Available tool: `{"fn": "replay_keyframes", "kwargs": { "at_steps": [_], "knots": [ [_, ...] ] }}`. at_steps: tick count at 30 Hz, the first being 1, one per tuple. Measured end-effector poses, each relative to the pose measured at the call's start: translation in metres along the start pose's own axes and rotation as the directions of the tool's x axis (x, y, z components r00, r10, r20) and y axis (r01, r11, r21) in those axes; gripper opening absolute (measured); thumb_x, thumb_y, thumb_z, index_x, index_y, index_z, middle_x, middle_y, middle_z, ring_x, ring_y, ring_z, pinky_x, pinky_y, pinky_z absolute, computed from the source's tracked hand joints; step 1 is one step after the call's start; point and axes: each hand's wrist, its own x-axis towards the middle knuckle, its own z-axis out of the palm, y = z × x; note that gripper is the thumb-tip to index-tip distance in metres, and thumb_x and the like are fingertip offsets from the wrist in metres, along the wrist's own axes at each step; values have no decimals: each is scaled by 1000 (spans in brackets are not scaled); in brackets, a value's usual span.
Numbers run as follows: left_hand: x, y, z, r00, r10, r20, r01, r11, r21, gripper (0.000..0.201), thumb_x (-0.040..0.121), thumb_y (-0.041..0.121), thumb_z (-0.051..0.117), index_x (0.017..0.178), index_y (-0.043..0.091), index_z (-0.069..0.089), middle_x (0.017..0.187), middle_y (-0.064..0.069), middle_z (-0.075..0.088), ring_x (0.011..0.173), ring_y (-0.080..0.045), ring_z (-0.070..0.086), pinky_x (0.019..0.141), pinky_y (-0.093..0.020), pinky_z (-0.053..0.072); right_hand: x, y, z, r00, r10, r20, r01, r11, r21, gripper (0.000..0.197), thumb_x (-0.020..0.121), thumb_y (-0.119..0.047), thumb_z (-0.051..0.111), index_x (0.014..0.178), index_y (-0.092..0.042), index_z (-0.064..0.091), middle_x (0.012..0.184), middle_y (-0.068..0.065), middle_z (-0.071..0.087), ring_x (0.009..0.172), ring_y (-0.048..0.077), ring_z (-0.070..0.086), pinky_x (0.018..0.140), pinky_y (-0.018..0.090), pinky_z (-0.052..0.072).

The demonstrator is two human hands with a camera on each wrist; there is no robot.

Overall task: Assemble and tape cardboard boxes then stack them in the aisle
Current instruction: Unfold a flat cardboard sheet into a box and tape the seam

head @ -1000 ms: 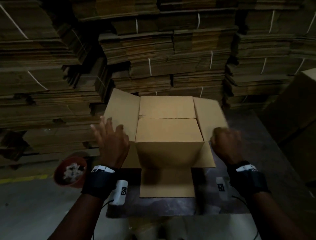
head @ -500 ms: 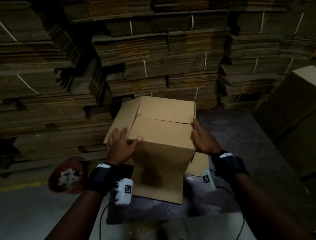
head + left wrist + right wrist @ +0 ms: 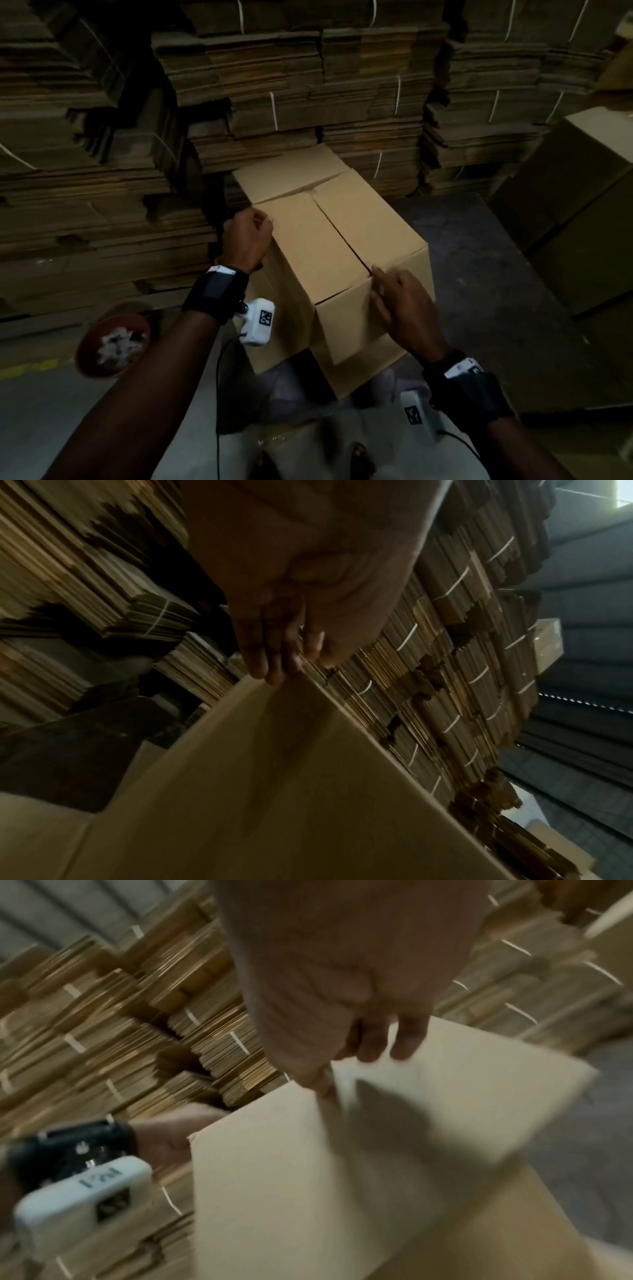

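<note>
The box (image 3: 329,246) stood on the tabletop (image 3: 479,308) in front of me with its four flaps folded in but, as far as I could see, no tape over the middle seam, so by my reckoning taping and stacking were both left to do. My left hand (image 3: 245,240) curled its fingers (image 3: 274,653) over the box's left top edge, and my right hand (image 3: 404,311) gripped its near top edge, fingers (image 3: 394,1039) on top. Bundled flat cardboard (image 3: 308,96) crowded the back and left and a built box (image 3: 582,205) stood at right, leaving open room mainly on the bare tabletop to the right
</note>
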Motion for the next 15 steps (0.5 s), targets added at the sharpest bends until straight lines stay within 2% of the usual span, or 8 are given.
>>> {"fn": "replay_keyframes", "kwargs": {
  "at_steps": [2,3,5,7,9,11,12,15],
  "knots": [
    [-3,14,1,994,49,102,-47,999,-18,23,95,32,64,108,16,73,101,-4,74,96,-18,68,68,-18,50,5,1,-7,1000,0,-19,-1,997,-83,40,93,-34,64,132,-26,61,97,4,51,86,27,52,69,39,49],
    [-6,19,2,977,107,184,-111,994,11,26,96,34,63,114,17,71,109,-5,73,102,-20,67,76,-20,49,9,0,-10,1000,8,-8,-9,994,-105,38,91,-36,68,127,-28,63,97,3,49,87,27,52,70,38,47],
    [-12,30,4,902,227,367,-312,931,191,34,98,39,59,124,19,66,133,-7,62,128,-25,53,104,-36,41,21,1,-17,999,-27,34,33,986,-165,38,87,-41,73,124,-31,65,100,4,49,92,29,52,73,37,39],
    [-24,38,6,809,262,526,-474,821,319,39,100,48,51,132,27,60,156,-4,40,149,-24,24,119,-54,16,34,5,-27,992,-27,125,53,977,-208,50,84,-53,73,130,-37,62,110,5,49,103,30,49,80,39,35],
    [-33,46,12,707,290,645,-604,722,338,50,96,61,37,136,36,54,162,0,30,153,-23,13,119,-57,8,49,13,-41,972,34,231,14,979,-204,65,79,-65,72,139,-46,52,124,3,45,119,28,39,89,39,31],
    [-44,54,22,595,315,740,-723,612,321,57,93,65,25,140,42,49,161,3,29,151,-23,15,116,-54,13,61,23,-53,947,66,316,2,978,-208,76,75,-70,73,144,-49,46,139,1,38,131,26,28,93,39,26],
    [-48,57,27,559,317,766,-760,564,322,59,94,66,21,142,45,46,160,5,30,149,-23,16,113,-53,16,66,28,-58,936,67,346,9,977,-212,81,74,-70,74,146,-49,44,145,0,35,135,26,25,96,41,26],
    [-50,63,40,544,302,783,-798,475,372,63,92,70,8,148,54,33,158,8,28,142,-23,21,106,-53,22,78,43,-63,918,32,396,53,978,-204,91,68,-73,77,148,-47,40,155,0,30,141,27,21,107,47,24]
  ]
}}
